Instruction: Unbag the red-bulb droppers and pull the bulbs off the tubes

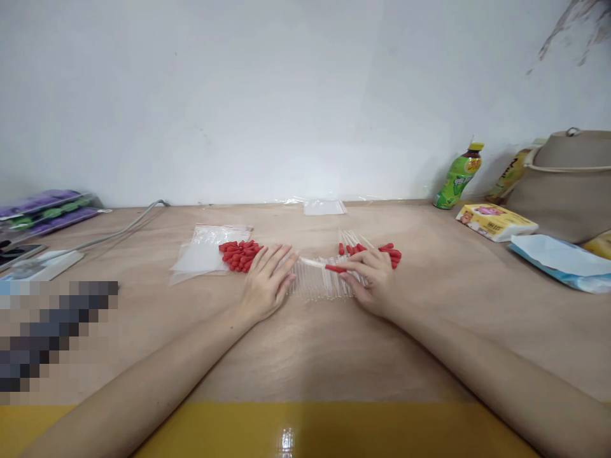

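Note:
A row of thin clear tubes [312, 286] lies side by side on the wooden table, between my hands. Thumb and fingers of my right hand [377, 280] pinch a dropper [335, 268] by its red bulb; its pale tube points left over the row. My left hand [267, 280] rests open at the row's left end, fingers stretched, close to that tube's tip. Beside it is a heap of red rubber bulbs [238, 254]. Behind my right hand lie several red-ended droppers [353, 240], their tubes pointing away, partly hidden by the fingers.
Clear plastic bags [198, 254] lie left of the bulbs, and a small white bag [324, 207] by the wall. On the right are a green bottle [458, 177], a yellow tissue pack [496, 221], a blue-white packet [563, 257] and a beige bag [563, 184]. A grey cable [119, 230] runs left.

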